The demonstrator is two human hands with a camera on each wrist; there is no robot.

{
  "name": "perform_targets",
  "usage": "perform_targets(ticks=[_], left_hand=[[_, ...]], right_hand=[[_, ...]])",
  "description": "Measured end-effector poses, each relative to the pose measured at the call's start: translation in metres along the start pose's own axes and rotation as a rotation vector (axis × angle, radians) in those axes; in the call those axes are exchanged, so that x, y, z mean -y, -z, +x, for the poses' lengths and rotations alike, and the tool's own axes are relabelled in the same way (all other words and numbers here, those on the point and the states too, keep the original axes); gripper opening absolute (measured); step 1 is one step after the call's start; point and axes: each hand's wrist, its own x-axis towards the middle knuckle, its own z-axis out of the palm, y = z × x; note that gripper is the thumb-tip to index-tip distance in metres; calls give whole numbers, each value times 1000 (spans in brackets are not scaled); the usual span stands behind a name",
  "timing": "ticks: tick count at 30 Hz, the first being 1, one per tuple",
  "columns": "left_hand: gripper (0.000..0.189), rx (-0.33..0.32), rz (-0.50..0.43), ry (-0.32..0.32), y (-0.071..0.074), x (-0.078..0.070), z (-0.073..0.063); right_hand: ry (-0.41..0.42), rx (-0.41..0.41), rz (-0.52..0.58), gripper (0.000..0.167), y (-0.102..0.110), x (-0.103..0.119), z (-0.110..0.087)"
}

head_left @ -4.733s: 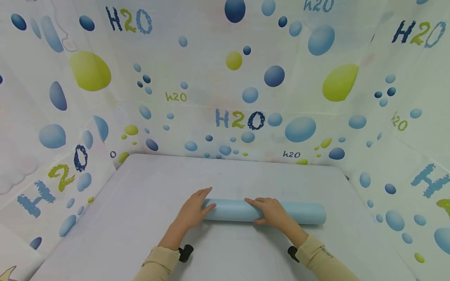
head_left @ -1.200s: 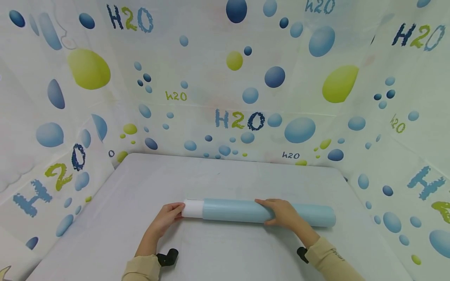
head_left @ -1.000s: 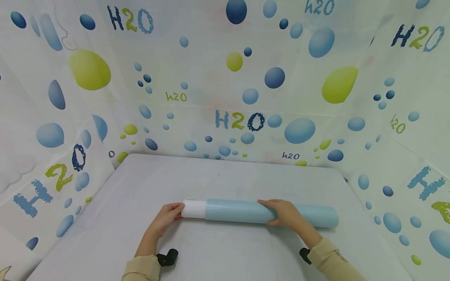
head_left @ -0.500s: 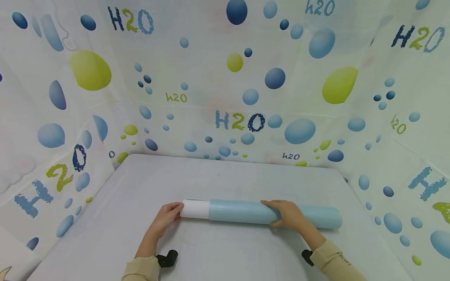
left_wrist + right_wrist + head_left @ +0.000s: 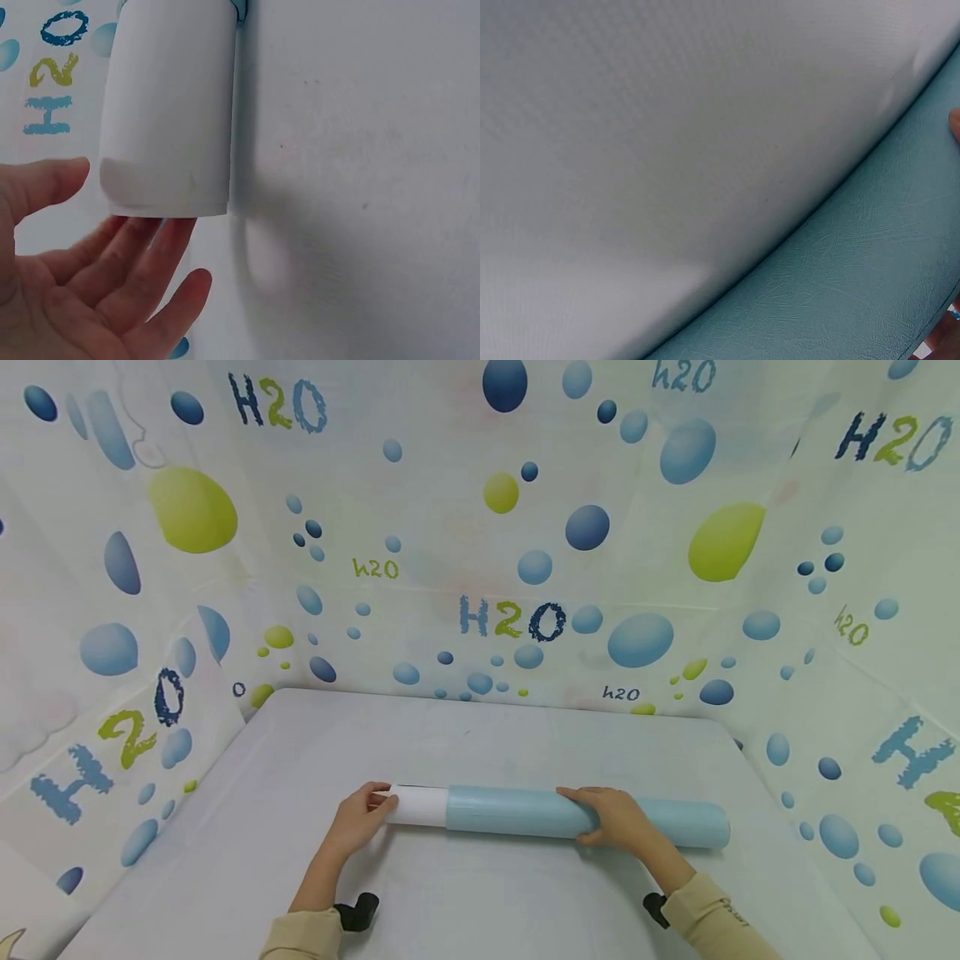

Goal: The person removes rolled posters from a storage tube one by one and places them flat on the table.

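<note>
A light blue roll with a grained, leathery surface lies lengthwise across the white table. From its left end sticks a smooth white tube. My right hand grips the blue roll right of its middle, thumb on the near side and fingers over the top. My left hand is at the white tube's free end. In the left wrist view, its thumb stands apart from the white tube, and its loosely bent fingers reach behind the end, where their tips are hidden.
The white-covered table spreads around the roll on all sides. A white backdrop printed with blue and green bubbles and H2O lettering rises behind and at both sides. Black wrist cameras sit at both wrists.
The left hand had pinched the white tube's end; its fingers have now loosened. The right hand slid the blue roll rightward, baring more white tube, and has held still for the last half second.
</note>
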Motion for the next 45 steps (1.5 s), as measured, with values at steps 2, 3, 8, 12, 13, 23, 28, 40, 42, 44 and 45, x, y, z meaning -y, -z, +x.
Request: perform_targets(ticks=[2, 3, 8, 12, 13, 23, 28, 40, 42, 44, 45], left_hand=[[46, -7, 4, -12, 0, -3, 0], [49, -15, 18, -25, 0, -4, -1], [65, -66, 149, -106, 0, -11, 2], [76, -64, 263, -191, -2, -17, 3], [78, -54, 289, -215, -4, -19, 4], [85, 87, 562, -447, -21, -33, 9], [85, 139, 648, -482, -30, -38, 10], [71, 61, 754, -517, -44, -38, 6], [69, 45, 753, -528, -45, -37, 6], [67, 30, 753, -539, -46, -35, 6], [66, 25, 752, -543, -47, -35, 6]], right_hand=[[0, -1, 0, 76, 0, 0, 0], [1, -1, -1, 76, 0, 0, 0], [1, 0, -4, 76, 0, -1, 1], [4, 3, -13, 77, 0, -1, 1], [5, 4, -15, 76, 0, -1, 1], [19, -12, -19, 76, 1, 0, 0], [22, -10, -26, 76, 0, -1, 1], [2, 9, -7, 76, 2, 1, 0], [-2, 12, -5, 76, 3, 2, 0], [-7, 16, -5, 77, 3, 2, 0], [-10, 18, -7, 77, 3, 2, 0]])
